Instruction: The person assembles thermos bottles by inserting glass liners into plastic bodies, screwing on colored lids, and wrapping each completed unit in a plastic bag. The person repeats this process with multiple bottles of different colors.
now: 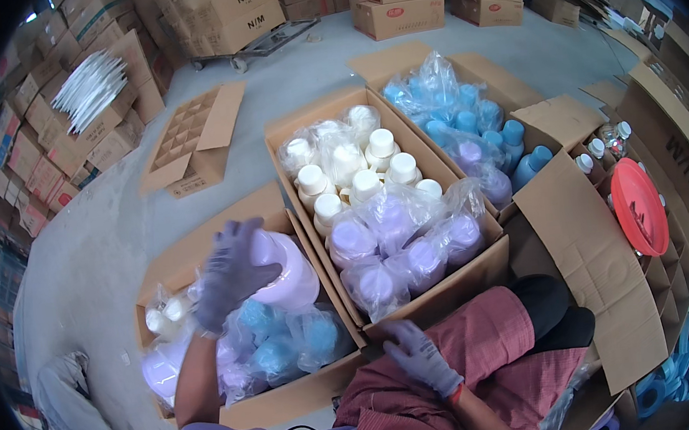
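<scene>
My left hand (231,270), in a grey glove, wraps round the upper end of a large light-purple bottle (294,277). The bottle is tilted over the left carton (295,382), and the hand covers part of it. In that carton lie blue bottles (278,346) in clear plastic bags, purple ones and a few white-capped ones. My right hand (420,360), also gloved, is beside the near edge of the middle carton (437,296), above my lap, its fingers apart and holding nothing. White bottles (366,183) and bagged purple bottles (425,259) fill the middle carton.
Behind on the right, another carton holds blue bottles (513,137). A red round tray (639,207) rests on a divided box at the right. A divided carton (190,139) stands on the floor at the back left, before stacked boxes (403,17).
</scene>
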The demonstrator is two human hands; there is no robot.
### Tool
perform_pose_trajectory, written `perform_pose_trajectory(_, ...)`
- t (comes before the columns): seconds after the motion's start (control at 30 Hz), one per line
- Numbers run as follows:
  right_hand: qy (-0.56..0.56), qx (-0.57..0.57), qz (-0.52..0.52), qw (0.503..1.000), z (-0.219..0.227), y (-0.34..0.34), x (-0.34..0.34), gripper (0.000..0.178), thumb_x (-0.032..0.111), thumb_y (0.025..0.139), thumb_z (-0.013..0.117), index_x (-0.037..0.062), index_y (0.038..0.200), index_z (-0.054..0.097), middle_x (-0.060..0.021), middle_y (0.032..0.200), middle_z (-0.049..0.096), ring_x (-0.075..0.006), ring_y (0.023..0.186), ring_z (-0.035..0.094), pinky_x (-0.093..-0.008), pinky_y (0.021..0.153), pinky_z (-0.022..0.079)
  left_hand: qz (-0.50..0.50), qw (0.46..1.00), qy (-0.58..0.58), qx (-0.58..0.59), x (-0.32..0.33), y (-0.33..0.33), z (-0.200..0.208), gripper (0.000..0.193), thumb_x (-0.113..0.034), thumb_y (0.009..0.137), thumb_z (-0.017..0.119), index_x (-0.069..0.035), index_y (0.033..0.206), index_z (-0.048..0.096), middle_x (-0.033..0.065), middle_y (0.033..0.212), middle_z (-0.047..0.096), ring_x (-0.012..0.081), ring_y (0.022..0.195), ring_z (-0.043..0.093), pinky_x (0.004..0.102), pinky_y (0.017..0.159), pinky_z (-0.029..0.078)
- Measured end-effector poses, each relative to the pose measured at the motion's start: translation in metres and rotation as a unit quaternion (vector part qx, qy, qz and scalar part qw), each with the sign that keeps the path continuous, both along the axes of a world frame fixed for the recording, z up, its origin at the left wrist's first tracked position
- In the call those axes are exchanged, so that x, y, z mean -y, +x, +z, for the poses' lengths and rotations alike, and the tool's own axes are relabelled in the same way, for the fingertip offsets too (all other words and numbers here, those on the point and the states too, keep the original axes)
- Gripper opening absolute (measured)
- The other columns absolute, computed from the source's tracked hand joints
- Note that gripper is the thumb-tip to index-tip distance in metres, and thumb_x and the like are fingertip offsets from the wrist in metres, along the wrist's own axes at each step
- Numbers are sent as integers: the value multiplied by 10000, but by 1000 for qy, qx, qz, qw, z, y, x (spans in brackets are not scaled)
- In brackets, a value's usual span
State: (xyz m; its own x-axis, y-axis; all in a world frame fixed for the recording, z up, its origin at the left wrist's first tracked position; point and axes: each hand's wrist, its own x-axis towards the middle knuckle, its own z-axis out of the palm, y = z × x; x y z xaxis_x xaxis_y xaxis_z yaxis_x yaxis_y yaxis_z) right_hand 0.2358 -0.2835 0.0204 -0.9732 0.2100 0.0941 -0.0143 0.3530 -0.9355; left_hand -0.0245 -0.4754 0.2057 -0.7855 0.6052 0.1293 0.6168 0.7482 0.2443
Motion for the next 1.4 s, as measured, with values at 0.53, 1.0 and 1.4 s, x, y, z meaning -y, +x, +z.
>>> perform_pose_trajectory(0.53,15,-218,-507,834,215,249,-175,554,295,828,656,-85,1231,629,-91,1048,688,-178,1015,648,-328,901,523,-179,547,249,779,-218,142,-47,491,-207,951,659,-42,1369,462,120,1227,593,207,1110,613,344,939,520)
perform_pose_trajectory(1.0,194,16,-526,828,179,251,-241,296,106,917,669,-13,1184,627,-96,1019,656,-174,962,643,-307,847,511,-607,747,257,-90,-567,247,-36,680,-390,785,778,-115,1362,545,179,1409,473,377,1270,473,556,1041,402)
perform_pose_trajectory(1.4,410,-105,-366,828,254,182,-315,341,69,852,687,7,1183,634,-148,1034,665,-285,897,675,-350,778,536,-734,551,365,156,-562,331,-99,313,-98,924,584,-72,1235,554,127,1328,537,224,1232,551,352,1013,470)
